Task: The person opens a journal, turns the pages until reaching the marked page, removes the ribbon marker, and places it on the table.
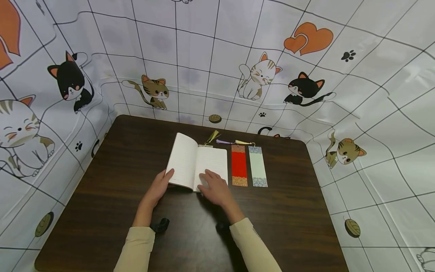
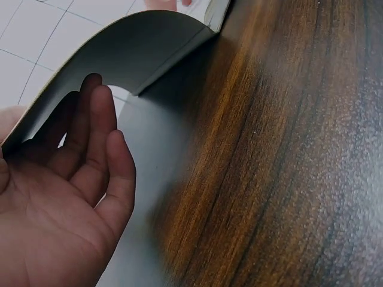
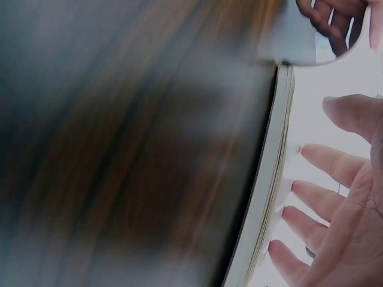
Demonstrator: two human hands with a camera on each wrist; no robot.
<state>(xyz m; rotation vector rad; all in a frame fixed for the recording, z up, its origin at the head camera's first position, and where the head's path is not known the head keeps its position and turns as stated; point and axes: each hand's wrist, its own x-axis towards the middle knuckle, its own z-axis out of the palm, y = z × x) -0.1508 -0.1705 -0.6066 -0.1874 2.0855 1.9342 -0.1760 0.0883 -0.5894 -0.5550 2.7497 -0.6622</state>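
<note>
A notebook [image 1: 212,158] lies spread on the table, its right-hand page flat and faintly lined. My left hand [image 1: 159,186] grips the outer edge of the raised left side, thumb over the page. In the left wrist view the fingers of that left hand [image 2: 72,191] reach underneath the dark cover [image 2: 140,51], which bows upward. My right hand [image 1: 215,189] rests its fingertips on the lower part of the right page. The right wrist view shows the right hand [image 3: 341,203] with fingers spread, beside the stacked page edges [image 3: 272,173].
Right of the notebook lie a red bookmark [image 1: 239,166] and a pale green bookmark [image 1: 258,166], with tassels at their tops. A yellow-green tassel [image 1: 212,136] sticks out behind the notebook. The dark wooden table [image 1: 289,219] meets a cat-patterned wall covering [image 1: 190,49].
</note>
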